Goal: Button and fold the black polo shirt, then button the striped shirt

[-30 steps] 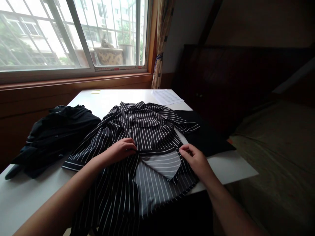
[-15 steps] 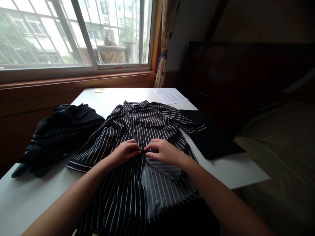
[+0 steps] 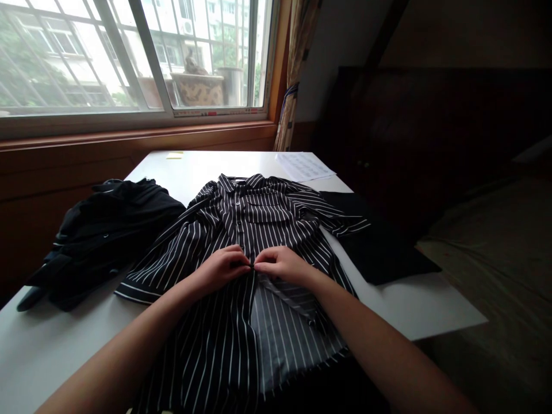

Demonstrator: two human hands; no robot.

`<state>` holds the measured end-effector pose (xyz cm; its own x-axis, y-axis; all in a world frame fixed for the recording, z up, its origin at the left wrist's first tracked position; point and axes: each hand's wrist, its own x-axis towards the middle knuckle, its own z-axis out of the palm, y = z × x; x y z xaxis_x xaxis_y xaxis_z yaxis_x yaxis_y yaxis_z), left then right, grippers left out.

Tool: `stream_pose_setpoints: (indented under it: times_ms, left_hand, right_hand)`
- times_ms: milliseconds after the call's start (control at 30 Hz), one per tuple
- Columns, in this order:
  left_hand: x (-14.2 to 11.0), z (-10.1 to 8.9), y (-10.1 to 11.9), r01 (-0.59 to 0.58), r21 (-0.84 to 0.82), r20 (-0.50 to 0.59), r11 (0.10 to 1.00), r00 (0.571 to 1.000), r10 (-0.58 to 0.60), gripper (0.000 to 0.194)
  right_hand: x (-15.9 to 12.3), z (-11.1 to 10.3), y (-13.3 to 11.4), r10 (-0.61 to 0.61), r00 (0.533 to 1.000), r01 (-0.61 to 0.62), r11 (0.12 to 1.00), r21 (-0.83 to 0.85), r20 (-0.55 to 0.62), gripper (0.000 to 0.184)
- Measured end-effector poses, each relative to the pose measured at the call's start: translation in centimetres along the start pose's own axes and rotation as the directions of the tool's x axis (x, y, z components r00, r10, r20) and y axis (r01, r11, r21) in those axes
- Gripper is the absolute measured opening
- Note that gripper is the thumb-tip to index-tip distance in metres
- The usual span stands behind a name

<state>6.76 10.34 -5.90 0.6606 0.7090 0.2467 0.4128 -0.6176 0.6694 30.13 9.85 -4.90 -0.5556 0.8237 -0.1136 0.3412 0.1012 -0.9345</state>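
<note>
A black shirt with white stripes (image 3: 267,213) lies face up on the white table, collar away from me and sleeves out to the sides. My left hand (image 3: 224,267) pinches the front edge of the shirt at its middle. Close against it, my right hand (image 3: 280,264) pinches the same spot from the other side, fingertips almost touching. Whether a button sits between the fingers is hidden. Above the hands the front is closed, with a small button showing near the collar. Below them the front hangs apart, and the greyer inner side of the right panel shows.
A crumpled black garment (image 3: 116,230) lies at the left of the white table (image 3: 414,307). Flat black cloth (image 3: 375,247) sits under the right sleeve. Printed papers (image 3: 304,167) and a small yellow slip (image 3: 175,155) are at the far edge, below a barred window.
Both hands stay at the shirt's middle, still pinching; the right fingers have drawn closer together. The whole view has shifted slightly.
</note>
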Motion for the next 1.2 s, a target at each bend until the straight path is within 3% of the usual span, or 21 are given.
stream_pose_setpoints:
  times_ms: [100,167,267,333,533,700,967,1200]
  left_hand:
    - [0.0,0.1,0.3,0.002,0.008,-0.040,1.000,0.999,-0.001,0.015]
    - [-0.1,0.2,0.7,0.025,0.015,-0.139,1.000,0.990,-0.023,0.013]
    - [-0.3,0.3,1.5,0.099,-0.003,-0.322,0.995,0.942,-0.095,0.017]
    - [-0.5,0.4,2.0,0.147,-0.018,-0.368,0.989,0.919,-0.143,0.022]
    - [-0.6,1.3,3.1,0.207,0.048,-0.138,0.977,0.970,-0.199,0.034]
    - [-0.3,1.8,3.1,0.206,0.077,-0.122,0.975,0.973,-0.196,0.024]
    - [-0.2,1.6,2.7,0.167,-0.055,-0.111,0.984,0.979,-0.173,0.011]
    - [-0.2,1.1,3.0,0.128,-0.115,-0.095,0.985,0.986,-0.139,0.009]
  right_hand:
    - [0.2,0.0,0.2,0.023,1.000,-0.022,0.999,0.045,-0.012,0.028]
    - [0.4,0.0,0.2,0.050,0.998,-0.047,0.994,0.099,-0.035,0.029]
    - [0.4,-0.1,0.1,0.081,0.992,-0.060,0.978,0.200,-0.096,0.029]
    - [0.4,0.0,0.2,0.097,0.987,-0.059,0.960,0.274,-0.127,0.029]
    - [0.3,0.5,0.4,0.159,0.985,-0.113,0.893,0.436,-0.071,0.031]
    - [0.2,0.9,-0.2,0.122,0.993,-0.108,0.903,0.416,-0.007,0.029]
    - [0.1,0.5,0.4,0.082,0.987,-0.049,0.972,0.229,-0.138,0.026]
    - [0.2,0.3,0.0,0.139,0.986,-0.111,0.959,0.260,-0.089,0.023]
